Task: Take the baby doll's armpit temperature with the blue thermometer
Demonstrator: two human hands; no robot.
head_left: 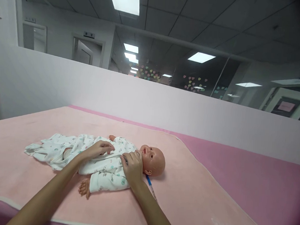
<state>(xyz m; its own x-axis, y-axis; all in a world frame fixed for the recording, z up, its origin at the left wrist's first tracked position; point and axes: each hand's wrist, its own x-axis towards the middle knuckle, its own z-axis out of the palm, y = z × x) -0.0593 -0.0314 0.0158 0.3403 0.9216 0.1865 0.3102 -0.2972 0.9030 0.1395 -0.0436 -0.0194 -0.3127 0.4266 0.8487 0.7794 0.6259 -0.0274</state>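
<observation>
A baby doll [156, 161] lies on its back, head to the right, in a white patterned baby shirt [109, 182]. My left hand [100, 149] rests over the middle of the shirt, its fingers loosely bent and slightly apart, with nothing visible in them. Near the doll's neck, my right hand [133, 165] has its fingers curled on the shirt's collar; the fingertips are partly hidden. White patterned trousers [56, 150] cover the doll's legs, with a gap at the hip. One doll hand [84, 188] sticks out of the near sleeve.
The doll lies on a pink mat [197, 199] with a pale edge. A thin blue-ended strip [148, 180] shows beside the doll's head, partly behind my right wrist. Beyond the mat are a darker pink surface [228, 167] and a low white wall [140, 99] with glass above.
</observation>
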